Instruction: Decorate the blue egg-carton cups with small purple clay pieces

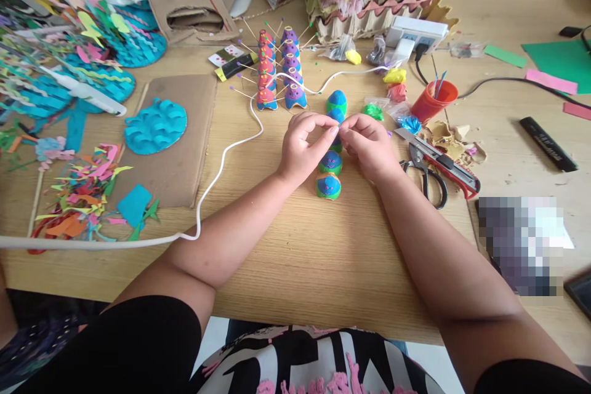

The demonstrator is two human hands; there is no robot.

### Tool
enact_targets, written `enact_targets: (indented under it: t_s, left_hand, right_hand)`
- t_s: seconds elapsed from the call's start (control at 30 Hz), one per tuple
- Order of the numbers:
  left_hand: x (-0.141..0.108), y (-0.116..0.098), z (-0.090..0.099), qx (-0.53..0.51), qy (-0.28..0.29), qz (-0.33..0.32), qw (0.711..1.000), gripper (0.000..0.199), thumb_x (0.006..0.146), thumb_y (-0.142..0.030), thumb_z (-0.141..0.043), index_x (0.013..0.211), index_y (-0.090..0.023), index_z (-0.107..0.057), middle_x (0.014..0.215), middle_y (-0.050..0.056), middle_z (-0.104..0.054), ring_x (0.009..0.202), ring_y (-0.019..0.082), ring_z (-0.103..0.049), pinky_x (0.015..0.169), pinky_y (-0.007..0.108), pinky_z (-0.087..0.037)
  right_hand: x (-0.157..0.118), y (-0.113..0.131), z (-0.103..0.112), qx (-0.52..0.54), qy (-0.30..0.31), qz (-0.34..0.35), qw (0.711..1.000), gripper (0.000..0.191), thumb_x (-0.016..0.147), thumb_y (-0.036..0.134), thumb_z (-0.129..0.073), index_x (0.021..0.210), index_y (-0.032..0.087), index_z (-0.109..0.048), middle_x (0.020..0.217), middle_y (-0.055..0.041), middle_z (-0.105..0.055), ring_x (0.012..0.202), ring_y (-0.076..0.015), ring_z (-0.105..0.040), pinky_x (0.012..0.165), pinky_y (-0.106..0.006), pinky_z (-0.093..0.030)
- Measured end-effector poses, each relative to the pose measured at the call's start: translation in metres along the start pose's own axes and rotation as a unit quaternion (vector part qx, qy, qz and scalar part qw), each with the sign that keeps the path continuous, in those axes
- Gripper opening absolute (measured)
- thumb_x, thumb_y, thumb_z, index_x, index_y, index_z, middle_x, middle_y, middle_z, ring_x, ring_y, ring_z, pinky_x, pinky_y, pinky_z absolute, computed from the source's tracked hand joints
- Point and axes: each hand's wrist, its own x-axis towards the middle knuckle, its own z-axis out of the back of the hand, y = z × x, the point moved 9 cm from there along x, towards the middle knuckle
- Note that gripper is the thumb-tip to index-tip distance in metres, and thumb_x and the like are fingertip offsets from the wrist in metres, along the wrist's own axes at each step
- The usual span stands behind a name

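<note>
A strip of egg-carton cups (330, 162), painted blue and green, runs away from me on the wooden table. The nearest two cups carry small pink dots. Over the middle of the strip, my left hand (306, 140) is closed with thumb and forefinger pinched together. Facing it, my right hand (366, 143) is closed in a similar pinch, the fingertips almost meeting. Whatever is between the fingertips is too small to make out. Part of the strip is hidden behind the hands. Beyond stand a red strip (266, 74) and a purple strip (292, 68) with pins sticking out.
Right of my hands lie scissors (427, 175), a utility knife (446, 163) and an orange cup (434, 100). A white cord (224, 163) crosses the left side near a cardboard sheet (184, 154) and paper scraps (87, 197). Egg trays (373, 18) are stacked behind.
</note>
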Motion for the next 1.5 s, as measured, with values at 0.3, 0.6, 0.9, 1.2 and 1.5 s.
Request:
enact_targets:
  t_s: [0.3,0.6,0.9,1.2,1.5]
  left_hand:
    - [0.0,-0.002,0.001,0.001,-0.006,0.0,1.0,0.028,0.109,-0.051,-0.071,0.096,-0.027,-0.078,0.101,0.004,-0.084,0.105,0.022,-0.077,0.107,0.04,-0.06]
    - [-0.001,0.01,0.001,-0.044,-0.021,0.037,0.998,0.03,0.107,-0.054,-0.074,0.096,-0.026,-0.079,0.103,0.004,-0.085,0.107,0.022,-0.078,0.107,0.039,-0.06]
    - [-0.002,0.034,-0.009,-0.061,0.023,0.116,0.991,0.027,0.101,-0.051,-0.081,0.095,-0.025,-0.085,0.097,0.003,-0.086,0.091,0.019,-0.076,0.091,0.035,-0.061]
    - [-0.005,0.057,-0.013,-0.174,0.012,0.194,0.965,0.027,0.094,-0.051,-0.087,0.098,-0.024,-0.086,0.097,0.002,-0.086,0.091,0.018,-0.078,0.085,0.032,-0.065]
    - [-0.004,0.063,-0.018,-0.182,0.073,0.212,0.957,0.025,0.095,-0.047,-0.088,0.107,-0.024,-0.086,0.109,0.004,-0.088,0.103,0.021,-0.083,0.097,0.038,-0.069]
  right_hand:
    - [-0.002,0.004,-0.003,-0.02,0.005,0.009,1.0,0.053,0.077,0.068,-0.097,0.081,0.024,-0.067,0.068,0.0036,-0.052,0.066,-0.0124,-0.044,0.059,-0.028,-0.037]
    - [0.0,0.002,0.0,-0.008,-0.003,0.003,1.0,0.05,0.08,0.064,-0.095,0.081,0.024,-0.066,0.068,0.0039,-0.054,0.064,-0.0114,-0.043,0.057,-0.028,-0.035]
    - [0.005,-0.007,0.022,-0.019,-0.092,0.022,0.995,0.034,0.09,0.049,-0.087,0.084,0.025,-0.063,0.075,0.0025,-0.061,0.067,-0.0113,-0.046,0.06,-0.027,-0.037]
    - [0.007,-0.011,0.023,-0.003,-0.093,0.009,0.996,0.041,0.091,0.056,-0.087,0.086,0.026,-0.059,0.088,-0.0006,-0.072,0.066,-0.0121,-0.043,0.057,-0.028,-0.035]
    - [0.008,-0.013,0.018,-0.004,-0.066,0.003,0.998,0.041,0.094,0.057,-0.083,0.088,0.026,-0.057,0.091,0.0,-0.074,0.066,-0.0112,-0.045,0.058,-0.028,-0.037]
